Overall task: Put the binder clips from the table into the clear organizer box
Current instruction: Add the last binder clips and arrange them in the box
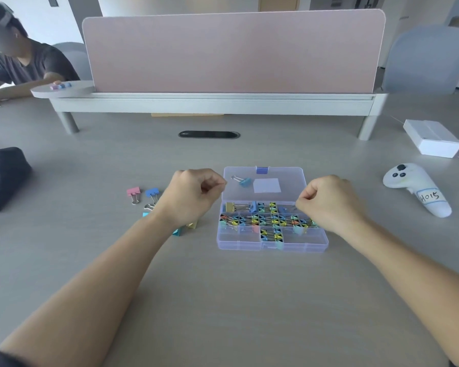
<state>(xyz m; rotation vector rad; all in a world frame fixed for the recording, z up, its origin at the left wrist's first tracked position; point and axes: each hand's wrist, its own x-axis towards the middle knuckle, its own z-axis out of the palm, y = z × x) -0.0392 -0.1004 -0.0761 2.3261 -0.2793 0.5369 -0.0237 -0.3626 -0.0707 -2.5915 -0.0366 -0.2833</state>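
**Pink and blue clips lie left, nearer our left hand**

Pink clip [133,192] and blue clip [152,192] sit side by side on the table [223,287], just left of our left hand [194,197] and well apart from our right hand [331,203]. Each lies with its coloured body away from us and its wire handles toward us, so the long axis runs fore and aft. A teal clip [177,230] and a yellow clip [192,224] peep out from beneath our left wrist, partly hidden by it.

The clear organizer box [228,235] stands open between our hands, its lid [289,173] flat on the table behind it. The middle compartments are packed with small clips; the near-left ones look bare. One stray blue clip [243,181] rests on the lid, not in a compartment.

Both hands are curled. Our left thumb and forefinger meet at the lid's left edge; we cannot tell whether they pinch anything. Our right fingers [310,197] curl over the box's far-right compartment, and we cannot tell if they hold a clip.

We judge the left hand the one to fetch next: it need only swing left, close on the nearest clip across its body, and carry it right to a bare compartment.
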